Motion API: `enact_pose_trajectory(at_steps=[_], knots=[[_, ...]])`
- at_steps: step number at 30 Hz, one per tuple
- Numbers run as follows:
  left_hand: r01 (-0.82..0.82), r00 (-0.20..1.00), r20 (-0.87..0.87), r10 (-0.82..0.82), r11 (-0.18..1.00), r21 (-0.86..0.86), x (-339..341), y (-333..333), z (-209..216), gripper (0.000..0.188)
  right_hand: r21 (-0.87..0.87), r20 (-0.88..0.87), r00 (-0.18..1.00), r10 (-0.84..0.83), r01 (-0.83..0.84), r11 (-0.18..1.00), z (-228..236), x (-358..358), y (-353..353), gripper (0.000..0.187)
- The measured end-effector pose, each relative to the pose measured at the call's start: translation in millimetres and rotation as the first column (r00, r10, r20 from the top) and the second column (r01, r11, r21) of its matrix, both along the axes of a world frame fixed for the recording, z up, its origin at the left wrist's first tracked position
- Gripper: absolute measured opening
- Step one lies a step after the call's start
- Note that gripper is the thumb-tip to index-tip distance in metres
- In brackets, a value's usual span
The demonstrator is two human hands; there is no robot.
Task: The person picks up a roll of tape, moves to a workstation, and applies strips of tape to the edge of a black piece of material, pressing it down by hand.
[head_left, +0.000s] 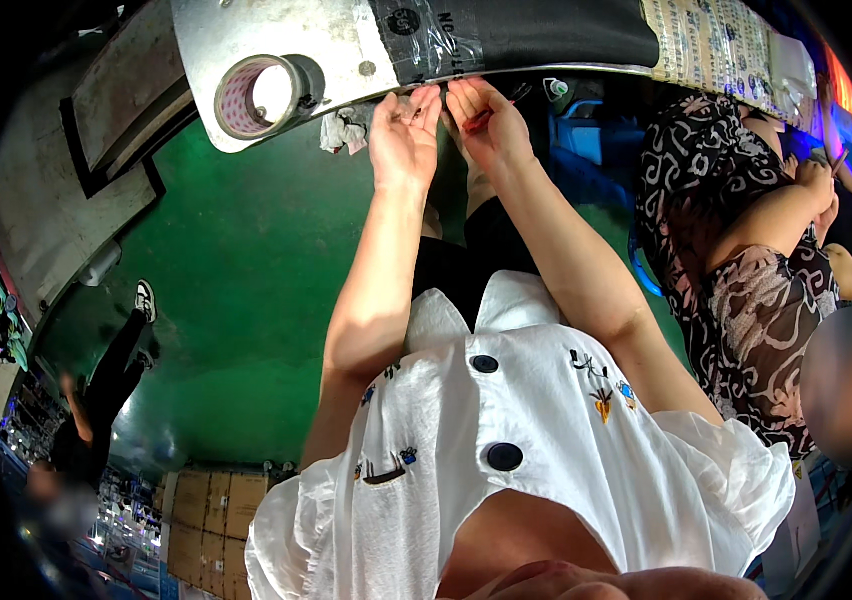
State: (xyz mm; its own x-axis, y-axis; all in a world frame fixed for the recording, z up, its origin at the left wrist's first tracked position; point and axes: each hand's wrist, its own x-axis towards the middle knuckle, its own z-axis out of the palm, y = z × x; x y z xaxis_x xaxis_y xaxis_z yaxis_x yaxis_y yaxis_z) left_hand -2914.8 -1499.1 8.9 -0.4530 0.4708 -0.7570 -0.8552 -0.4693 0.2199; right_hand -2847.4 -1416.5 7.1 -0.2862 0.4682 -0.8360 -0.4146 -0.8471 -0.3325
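Note:
Both of my hands are at the near edge of the worktable, palms turned up and fingertips close together. My left hand (406,140) is closed with its fingers bent; a tiny dark bit shows near its fingertips, too small to name. Just to its right, my right hand (493,125) is curled around a small red thing (477,122), partly hidden by the fingers. The fingertips of both hands reach the edge of a black mat (546,35) under clear tape.
A roll of tape (239,97) stands on the metal tabletop (336,60) at left. Crumpled white paper (343,133) hangs below the edge. A person in a patterned dress (716,210) sits close at right by a blue stool (586,145). Cardboard boxes (214,530) stand at lower left.

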Motion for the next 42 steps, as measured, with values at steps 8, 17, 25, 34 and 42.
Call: enact_pose_trajectory(at_steps=[8, 17, 25, 34, 42], knots=[[-0.187, 0.978, 0.098, 0.186, 0.982, 0.000, -7.0, 7.4, -11.0, 0.030, -0.080, -0.070, 0.989, -0.127, 0.121, 0.989, -8.0, -6.0, 11.0, 0.024], [-0.324, 0.946, -0.037, 0.322, 0.933, -0.156, -22.0, -4.5, -20.6, 0.021, -0.101, -0.005, 0.979, -0.203, 0.201, 0.974, -15.5, 8.6, 34.4, 0.014], [-0.118, 0.972, 0.143, 0.184, 0.919, -0.377, 8.5, -53.2, -19.9, 0.013, -0.105, -0.022, 0.993, 0.114, -0.116, 0.988, -6.2, 22.6, -25.8, 0.013], [0.019, 0.996, -0.077, -0.036, 0.976, -0.216, -17.7, -15.7, -16.9, 0.016, -0.127, -0.050, 0.999, 0.015, -0.021, 0.992, -23.6, -35.3, -8.5, 0.011], [-0.218, 0.965, 0.128, 0.230, 0.970, -0.104, -19.4, 4.5, -3.0, 0.030, -0.157, 0.050, 0.998, 0.024, -0.016, 0.987, -18.4, -22.4, 15.4, 0.017]])
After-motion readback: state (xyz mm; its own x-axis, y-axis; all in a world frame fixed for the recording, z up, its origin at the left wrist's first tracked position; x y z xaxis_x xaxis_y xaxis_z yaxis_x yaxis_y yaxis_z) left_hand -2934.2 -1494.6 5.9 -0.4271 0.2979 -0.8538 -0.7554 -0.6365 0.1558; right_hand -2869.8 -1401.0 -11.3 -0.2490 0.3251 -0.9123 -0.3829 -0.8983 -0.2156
